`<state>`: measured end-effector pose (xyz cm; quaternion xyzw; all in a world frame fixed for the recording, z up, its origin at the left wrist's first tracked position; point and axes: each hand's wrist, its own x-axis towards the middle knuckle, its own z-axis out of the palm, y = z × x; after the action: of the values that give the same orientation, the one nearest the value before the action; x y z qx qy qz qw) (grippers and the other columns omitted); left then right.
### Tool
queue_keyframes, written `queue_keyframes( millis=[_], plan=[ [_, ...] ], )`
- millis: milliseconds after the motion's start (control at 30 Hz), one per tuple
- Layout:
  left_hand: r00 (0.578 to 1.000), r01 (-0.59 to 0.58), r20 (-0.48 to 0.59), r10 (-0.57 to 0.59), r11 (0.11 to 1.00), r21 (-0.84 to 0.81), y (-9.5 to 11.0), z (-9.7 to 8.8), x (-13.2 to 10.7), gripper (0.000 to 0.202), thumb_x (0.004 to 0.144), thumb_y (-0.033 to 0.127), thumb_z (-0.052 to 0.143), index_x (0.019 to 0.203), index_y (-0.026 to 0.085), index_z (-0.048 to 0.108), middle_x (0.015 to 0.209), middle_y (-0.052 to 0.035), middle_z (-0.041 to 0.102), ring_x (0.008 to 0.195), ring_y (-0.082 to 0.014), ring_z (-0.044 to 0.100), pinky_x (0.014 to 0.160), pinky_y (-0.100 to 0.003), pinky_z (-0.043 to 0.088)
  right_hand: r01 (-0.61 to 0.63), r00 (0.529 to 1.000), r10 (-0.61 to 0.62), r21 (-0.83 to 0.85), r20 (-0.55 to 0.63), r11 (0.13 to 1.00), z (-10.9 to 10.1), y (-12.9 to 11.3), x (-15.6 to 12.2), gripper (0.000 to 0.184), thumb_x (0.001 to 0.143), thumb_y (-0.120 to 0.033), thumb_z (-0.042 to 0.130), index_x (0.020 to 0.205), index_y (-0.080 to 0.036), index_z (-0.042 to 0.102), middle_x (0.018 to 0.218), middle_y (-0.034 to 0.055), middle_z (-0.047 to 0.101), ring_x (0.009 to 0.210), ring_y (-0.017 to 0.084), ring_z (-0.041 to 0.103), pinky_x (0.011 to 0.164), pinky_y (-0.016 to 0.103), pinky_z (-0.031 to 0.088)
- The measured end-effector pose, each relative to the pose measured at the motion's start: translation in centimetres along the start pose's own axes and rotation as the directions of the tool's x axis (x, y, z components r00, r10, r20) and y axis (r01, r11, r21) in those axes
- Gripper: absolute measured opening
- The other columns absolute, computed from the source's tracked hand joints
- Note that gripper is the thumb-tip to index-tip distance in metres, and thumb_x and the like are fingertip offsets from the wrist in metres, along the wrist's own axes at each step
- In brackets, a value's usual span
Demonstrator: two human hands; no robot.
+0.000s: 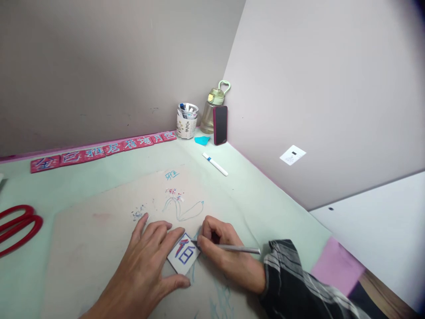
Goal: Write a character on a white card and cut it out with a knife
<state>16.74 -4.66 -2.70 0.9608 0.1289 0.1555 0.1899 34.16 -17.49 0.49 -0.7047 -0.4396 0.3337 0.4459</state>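
My left hand point(144, 261) lies flat with fingers spread on a beige board point(99, 239), its fingertips and thumb steadying a small white card point(183, 256). The card bears a blue character with a red stroke. My right hand point(224, 252) is closed around a thin silver pen point(232, 248) whose tip touches the card's upper right edge. A plaid sleeve point(292, 274) covers my right forearm.
Red scissors point(16, 223) lie at the far left. A row of pink tiles with characters point(102, 149) lines the back wall. A cup of pens point(187, 120), a water bottle point(214, 106), a phone point(220, 125), a blue scrap point(202, 140) and a white marker point(215, 164) sit near the corner.
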Motion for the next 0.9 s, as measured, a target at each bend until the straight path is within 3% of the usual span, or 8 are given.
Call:
queue_keyframes(
  millis=[67, 167, 300, 500, 900],
  plan=[
    [0.999, -0.023, 0.046, 0.024, 0.999, -0.025, -0.3, 0.0, -0.1, 0.076, 0.064, 0.036, 0.088, 0.129, 0.032, 0.049, 0.111, -0.0001, 0.068, 0.117, -0.0283, 0.057, 0.116, -0.058, 0.021, 0.003, 1.0, -0.003, -0.007, 0.004, 1.0, 0.0, 0.1, 0.0, 0.024, 0.082, -0.015, 0.051, 0.065, -0.022, 0.035, 0.061, -0.0073, 0.035, 0.059, 0.011, 0.031, 0.054, 0.026, 0.026],
    [0.996, -0.015, 0.087, 0.022, 0.997, -0.077, -0.5, -0.2, 0.1, 0.064, 0.072, 0.031, 0.083, 0.127, 0.034, 0.05, 0.095, 0.0045, 0.068, 0.119, -0.027, 0.057, 0.117, -0.058, 0.022, -0.004, 1.0, 0.004, -0.013, 0.003, 1.0, 0.1, 0.2, -0.1, 0.024, 0.082, -0.014, 0.051, 0.065, -0.022, 0.036, 0.06, -0.0073, 0.035, 0.059, 0.011, 0.031, 0.053, 0.026, 0.025],
    [0.998, 0.023, 0.063, -0.016, 0.993, -0.117, 0.0, -0.3, 0.3, 0.054, 0.071, 0.032, 0.082, 0.118, 0.032, 0.054, 0.08, 0.0069, 0.065, 0.117, -0.0283, 0.059, 0.117, -0.064, 0.02, -0.019, 1.0, 0.019, 0.003, -0.013, 1.0, 0.4, 0.1, -0.3, 0.024, 0.082, -0.013, 0.05, 0.065, -0.022, 0.035, 0.061, -0.0074, 0.035, 0.059, 0.011, 0.031, 0.053, 0.025, 0.026],
    [0.999, 0.047, 0.012, -0.046, 0.991, -0.122, 0.8, 0.2, 0.5, 0.047, 0.065, 0.031, 0.085, 0.101, 0.028, 0.056, 0.075, 0.0072, 0.061, 0.11, -0.0277, 0.061, 0.116, -0.065, 0.021, -0.062, 0.998, 0.062, 0.01, -0.027, 0.998, 0.7, -0.2, -0.7, 0.022, 0.083, -0.015, 0.049, 0.066, -0.022, 0.036, 0.061, -0.0073, 0.036, 0.059, 0.011, 0.032, 0.053, 0.025, 0.027],
    [0.996, 0.015, -0.085, -0.022, 0.997, -0.08, 1.7, 0.9, 0.5, 0.039, 0.065, 0.03, 0.082, 0.077, 0.025, 0.045, 0.078, 0.0038, 0.061, 0.105, -0.0273, 0.062, 0.112, -0.065, 0.026, -0.047, 0.999, 0.047, -0.019, -0.028, 0.999, 1.2, -0.2, -1.5, 0.022, 0.084, -0.014, 0.049, 0.069, -0.022, 0.036, 0.062, -0.0072, 0.038, 0.059, 0.011, 0.032, 0.054, 0.025, 0.028]
  ],
)
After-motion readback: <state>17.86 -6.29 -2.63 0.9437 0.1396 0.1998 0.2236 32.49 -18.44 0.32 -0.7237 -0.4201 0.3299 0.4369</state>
